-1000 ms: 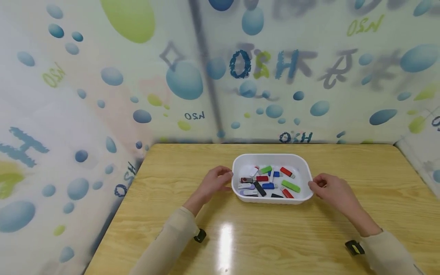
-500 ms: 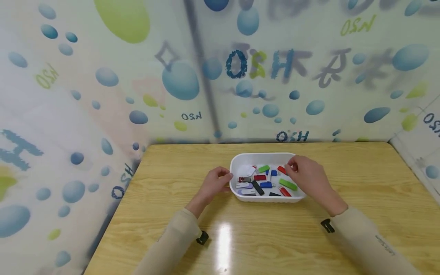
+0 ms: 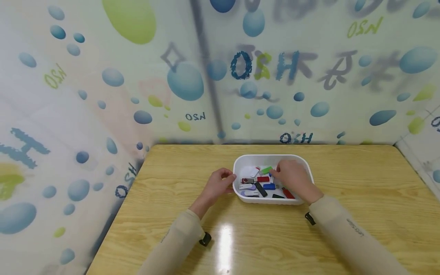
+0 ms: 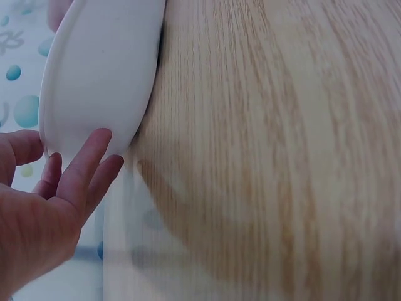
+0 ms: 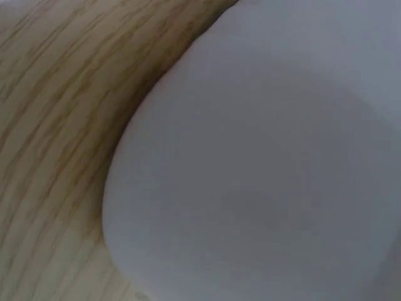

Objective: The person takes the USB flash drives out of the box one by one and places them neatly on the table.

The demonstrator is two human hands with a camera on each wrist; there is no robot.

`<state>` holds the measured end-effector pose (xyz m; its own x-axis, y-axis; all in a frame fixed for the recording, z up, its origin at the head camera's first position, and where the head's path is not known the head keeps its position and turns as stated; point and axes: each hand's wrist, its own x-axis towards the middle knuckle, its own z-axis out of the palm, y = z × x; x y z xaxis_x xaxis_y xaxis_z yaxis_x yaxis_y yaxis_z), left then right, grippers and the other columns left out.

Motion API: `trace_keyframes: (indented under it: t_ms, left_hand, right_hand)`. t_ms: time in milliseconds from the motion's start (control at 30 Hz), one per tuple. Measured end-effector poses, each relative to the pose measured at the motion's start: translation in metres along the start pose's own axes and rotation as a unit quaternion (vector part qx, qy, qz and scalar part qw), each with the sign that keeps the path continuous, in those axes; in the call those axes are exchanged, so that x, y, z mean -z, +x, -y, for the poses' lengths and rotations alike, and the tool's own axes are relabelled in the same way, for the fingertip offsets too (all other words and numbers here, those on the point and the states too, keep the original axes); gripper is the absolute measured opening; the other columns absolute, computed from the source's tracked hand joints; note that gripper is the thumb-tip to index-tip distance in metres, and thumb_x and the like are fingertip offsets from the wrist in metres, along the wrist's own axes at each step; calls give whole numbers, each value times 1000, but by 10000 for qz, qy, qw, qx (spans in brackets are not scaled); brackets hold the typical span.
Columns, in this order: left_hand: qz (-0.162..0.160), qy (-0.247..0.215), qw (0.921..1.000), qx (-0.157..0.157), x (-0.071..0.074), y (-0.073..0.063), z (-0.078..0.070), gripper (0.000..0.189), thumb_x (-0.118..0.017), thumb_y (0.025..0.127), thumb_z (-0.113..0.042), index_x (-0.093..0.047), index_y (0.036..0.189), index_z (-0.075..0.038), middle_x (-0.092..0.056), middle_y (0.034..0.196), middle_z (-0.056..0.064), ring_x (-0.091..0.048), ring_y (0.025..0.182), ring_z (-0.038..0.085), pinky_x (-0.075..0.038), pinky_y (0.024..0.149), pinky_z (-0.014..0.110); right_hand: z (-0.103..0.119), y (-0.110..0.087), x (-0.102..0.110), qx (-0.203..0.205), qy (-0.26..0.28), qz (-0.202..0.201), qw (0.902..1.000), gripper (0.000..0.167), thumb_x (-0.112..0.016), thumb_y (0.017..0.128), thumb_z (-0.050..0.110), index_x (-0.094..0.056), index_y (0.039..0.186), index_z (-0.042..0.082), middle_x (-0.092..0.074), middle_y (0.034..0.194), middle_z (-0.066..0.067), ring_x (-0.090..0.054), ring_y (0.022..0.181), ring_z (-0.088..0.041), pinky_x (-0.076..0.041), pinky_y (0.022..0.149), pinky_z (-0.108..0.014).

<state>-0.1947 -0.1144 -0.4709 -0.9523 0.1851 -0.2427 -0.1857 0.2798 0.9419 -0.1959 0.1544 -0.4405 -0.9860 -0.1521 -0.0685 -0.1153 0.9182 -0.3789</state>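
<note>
A white plastic bin point(image 3: 240, 162) stands on the wooden table with several USB flash drives in it. At its left end my left hand point(image 3: 218, 183) holds the rim; in the left wrist view the thumb is at the rim and the fingers lie against the outer wall. My right hand point(image 3: 292, 177) reaches inside over the bin's right part. Its fingertips are at a green USB flash drive point(image 3: 266, 170), and whether they grip anything is unclear. Blue point(image 3: 269, 186), red point(image 3: 288, 193) and black point(image 3: 260, 189) USB flash drives lie nearby. The right wrist view shows only the bin's wall point(image 5: 250, 157) and table.
The wooden table point(image 3: 268, 236) extends around the bin on every side. Behind it rises a wall covering point(image 3: 220, 103) printed with blue and green drops. A glare spot lies on the table in front of the bin.
My right hand has left the bin's right rim and moved left into the bin, covering the flash drives on that side. The left hand has stayed at the left rim.
</note>
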Motion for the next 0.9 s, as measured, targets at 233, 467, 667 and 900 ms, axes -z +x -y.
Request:
trace_keyframes:
  t_ms: [233, 467, 667, 900]
  left_hand:
    - [-26, -6, 10000, 42, -1, 0, -1, 27, -63, 104, -19, -60, 118, 3, -59, 119, 18, -63, 102, 27, -65, 84, 41]
    - [-38, 82, 9999, 54, -2, -1, -2, 27, -63, 104, -20, -60, 119, 3, -59, 120, 17, -63, 103, 28, -65, 82, 38]
    - [-59, 22, 9999, 95, -1, -1, -2, 27, -64, 104, -21, -60, 120, 2, -59, 120, 17, -63, 102, 28, -66, 82, 38]
    - [-71, 46, 9999, 119, 0, -2, -1, 28, -64, 104, -22, -61, 120, 1, -60, 121, 16, -63, 103, 28, -65, 83, 38]
  right_hand:
    - [2, 6, -9, -377, 95, 325, 9987, 43, -71, 98, 36, -58, 67, 9, -51, 64, -5, -51, 58, -20, -36, 52, -27]
    - [0, 9, -12, -568, 583, 582, 9950, 26, -67, 100, 23, -69, 86, 1, -59, 72, -7, -56, 63, -20, -44, 54, -26]
    - [-3, 0, -3, -342, 901, 381, 9946, 23, -64, 102, 21, -72, 95, 1, -61, 75, -5, -56, 67, -20, -46, 59, -28]
    - [-7, -16, 9, 237, 821, -159, 9962, 23, -65, 103, 19, -75, 109, -1, -71, 92, -9, -58, 79, -24, -55, 72, -38]
